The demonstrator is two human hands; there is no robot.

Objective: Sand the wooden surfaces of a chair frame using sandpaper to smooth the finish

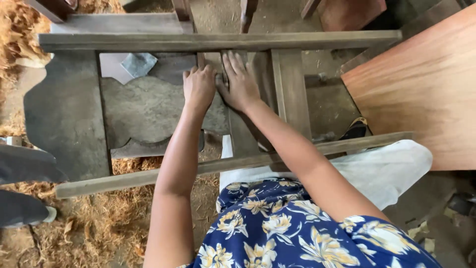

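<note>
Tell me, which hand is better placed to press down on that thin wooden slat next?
Probably the right hand. It lies flat, fingers spread, along the thin slat of the dark wooden frame. The left hand is curled beside it on the scalloped panel.

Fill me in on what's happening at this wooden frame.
A person leans over a dark wooden frame lying flat on the floor. The left hand is curled into a fist on a scalloped panel set into the frame, and may hold something small, though that is hidden. The right hand lies flat beside it, fingers spread on the slat. Wood shavings cover the floor, and a reddish board lies at right.
</note>
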